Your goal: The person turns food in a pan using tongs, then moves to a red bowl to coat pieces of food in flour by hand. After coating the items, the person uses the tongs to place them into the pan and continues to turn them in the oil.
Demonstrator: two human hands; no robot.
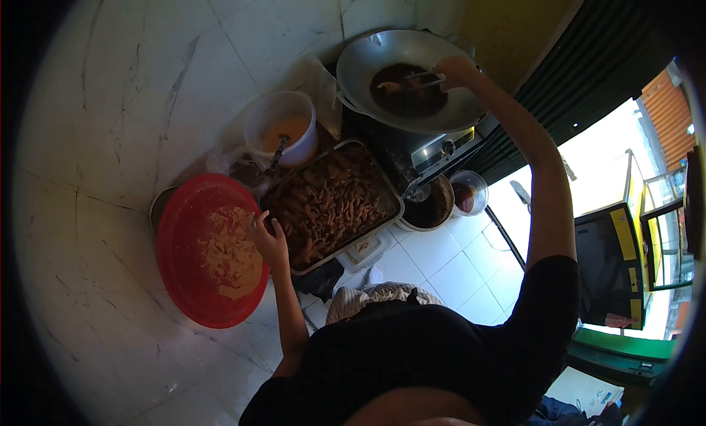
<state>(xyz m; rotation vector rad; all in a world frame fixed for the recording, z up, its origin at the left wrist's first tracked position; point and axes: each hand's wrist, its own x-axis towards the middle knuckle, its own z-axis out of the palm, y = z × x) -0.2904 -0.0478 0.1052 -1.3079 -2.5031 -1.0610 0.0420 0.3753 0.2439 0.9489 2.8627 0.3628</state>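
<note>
Over the wide metal wok (360,55) at the top, my right hand (457,72) is closed around metal tongs (430,80). The tongs reach down towards a pale piece of food (388,86) in the dark liquid (403,102). My left hand (270,238) hovers at the right rim of a red basin (180,257), fingers apart and holding nothing visible. A pale floury mix (232,257) covers part of that basin's bottom. Beside the same hand lies a rectangular metal tray (396,198) heaped with brown pieces of food (334,205).
A clear plastic bucket (257,124) of orange liquid, with a dark handle in it, stands behind the tray. The wok sits on a stove (445,150). Right of the tray are a dark-filled pot (445,194) and a clear tub (479,187). White tiles (445,268) cover the floor.
</note>
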